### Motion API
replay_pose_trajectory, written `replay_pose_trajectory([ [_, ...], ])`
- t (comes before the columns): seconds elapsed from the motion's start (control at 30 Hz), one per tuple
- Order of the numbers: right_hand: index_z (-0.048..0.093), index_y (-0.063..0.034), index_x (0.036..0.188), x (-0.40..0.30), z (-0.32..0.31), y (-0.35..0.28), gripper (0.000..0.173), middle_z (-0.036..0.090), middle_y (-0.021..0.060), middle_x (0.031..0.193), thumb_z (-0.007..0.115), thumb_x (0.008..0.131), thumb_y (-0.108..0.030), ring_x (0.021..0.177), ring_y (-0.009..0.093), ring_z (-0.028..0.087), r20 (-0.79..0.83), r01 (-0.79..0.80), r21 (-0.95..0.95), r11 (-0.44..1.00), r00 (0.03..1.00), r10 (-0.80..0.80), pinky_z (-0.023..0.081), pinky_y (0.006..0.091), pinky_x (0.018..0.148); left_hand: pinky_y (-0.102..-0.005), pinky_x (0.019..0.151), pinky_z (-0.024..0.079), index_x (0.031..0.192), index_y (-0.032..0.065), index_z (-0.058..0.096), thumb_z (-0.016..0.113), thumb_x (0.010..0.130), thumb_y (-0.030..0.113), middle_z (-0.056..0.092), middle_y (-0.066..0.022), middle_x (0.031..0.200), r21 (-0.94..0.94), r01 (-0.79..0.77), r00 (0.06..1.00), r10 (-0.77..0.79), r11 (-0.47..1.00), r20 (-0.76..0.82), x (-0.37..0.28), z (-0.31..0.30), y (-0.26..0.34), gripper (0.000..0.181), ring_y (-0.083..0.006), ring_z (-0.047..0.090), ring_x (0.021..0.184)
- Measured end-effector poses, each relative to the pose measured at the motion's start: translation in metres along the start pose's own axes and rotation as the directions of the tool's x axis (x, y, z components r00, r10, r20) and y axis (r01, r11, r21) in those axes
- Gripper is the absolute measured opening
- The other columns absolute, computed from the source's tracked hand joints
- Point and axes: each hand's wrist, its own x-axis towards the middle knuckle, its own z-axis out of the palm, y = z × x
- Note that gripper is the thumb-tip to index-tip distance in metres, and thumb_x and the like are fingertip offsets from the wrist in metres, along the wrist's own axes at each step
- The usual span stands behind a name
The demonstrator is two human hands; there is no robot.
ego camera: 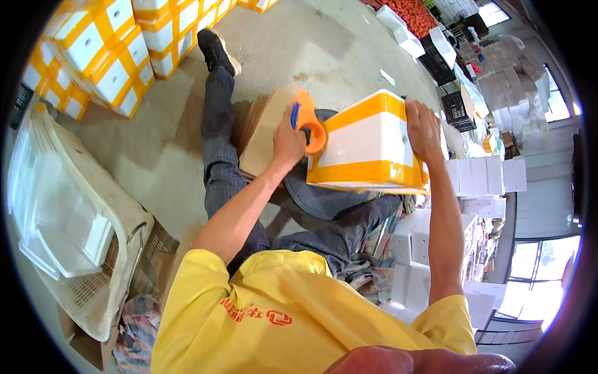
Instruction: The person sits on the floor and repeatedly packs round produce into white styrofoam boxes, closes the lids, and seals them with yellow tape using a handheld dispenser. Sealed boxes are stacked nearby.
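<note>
A white foam box with yellow tape along its edges lies in front of me, tilted in the view. My left hand grips an orange tape dispenser with a blue part, held against the box's left end. My right hand is on the box's right end, fingers over its upper edge. Beneath the box is a round dark grey support, partly hidden by it. Whether the box rests fully on this support I cannot tell. Brown cardboard is beside the support, near my left hand.
Taped foam boxes are stacked at the upper left. A pale plastic crate with clear sheets or lids stands to my left. White foam boxes are piled at my right. Black crates and orange produce lie farther off.
</note>
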Motion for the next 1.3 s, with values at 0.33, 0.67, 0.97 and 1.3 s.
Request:
replay_pose_trajectory([
  [0.33,0.070,-0.0080,0.132,-0.012,-0.003,-0.006,0.054,0.069,0.0152,0.139,0.039,0.113,-0.048,0.134,0.027,0.058,-0.059,-0.160,0.120,0.980,0.984,0.168,0.027,0.0523,0.127,-0.0342,0.079,0.057,0.153,0.0034,0.053,0.056,0.091,-0.006,0.072,-0.0169,0.116,-0.039,0.341,0.816,-0.275,0.939,0.508,0.002,-0.045,0.077,0.063,-0.0248,0.072,0.093],
  [0.67,0.061,-0.0076,0.144,-0.017,-0.020,-0.018,0.052,0.062,0.0162,0.149,0.037,0.114,-0.042,0.145,0.030,0.051,0.116,-0.120,0.155,0.981,0.988,0.102,0.022,0.0508,0.130,-0.0396,0.091,0.058,0.145,0.0016,0.060,0.062,0.090,0.003,0.074,-0.0214,0.124,0.256,-0.104,0.749,-0.094,0.961,0.656,0.039,-0.024,0.116,0.055,-0.0328,0.073,0.109],
  [0.97,0.040,-0.0065,0.160,-0.042,-0.060,0.001,0.091,0.025,0.0174,0.175,0.039,0.102,-0.077,0.164,0.039,0.015,0.281,0.877,0.076,0.474,0.438,-0.854,0.010,0.0543,0.134,-0.0365,0.086,0.059,0.140,0.0047,0.065,0.064,0.092,0.005,0.075,-0.0158,0.116,0.369,-0.143,0.666,-0.186,0.918,0.722,0.060,-0.020,0.134,0.048,-0.0263,0.074,0.099],
  [1.3,0.052,-0.0013,0.126,-0.026,-0.049,-0.030,0.064,0.051,0.0236,0.140,0.060,0.095,-0.057,0.151,0.046,0.032,0.315,0.942,0.124,0.313,0.262,-0.912,0.017,0.0565,0.133,-0.0323,0.069,0.057,0.132,0.0059,0.067,0.055,0.089,-0.004,0.074,-0.0078,0.098,0.391,-0.177,0.468,-0.272,0.903,0.841,0.090,-0.028,0.149,0.045,-0.0172,0.070,0.079],
])
